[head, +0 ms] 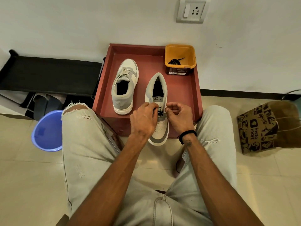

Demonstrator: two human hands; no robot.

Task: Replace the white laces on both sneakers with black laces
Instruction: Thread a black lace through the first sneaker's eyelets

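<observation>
Two grey and white sneakers lie on a red tray [195, 88]. The left sneaker [124, 86] points away from me and carries white laces. The right sneaker [158, 108] points its toe at me over the tray's front edge, with a black lace [160, 112] crossed through its lower eyelets. My left hand [143, 119] pinches the black lace at the sneaker's left side. My right hand [179, 116] has its fingers curled at the right side; the lace end there is hidden. Another black lace [175, 61] lies in a yellow tub [180, 53].
The tub stands at the tray's far right corner against the wall. A blue basin [47, 131] sits on the floor to the left, near a black rack [48, 72]. A brown paper bag [267, 126] stands at the right. My knees flank the tray.
</observation>
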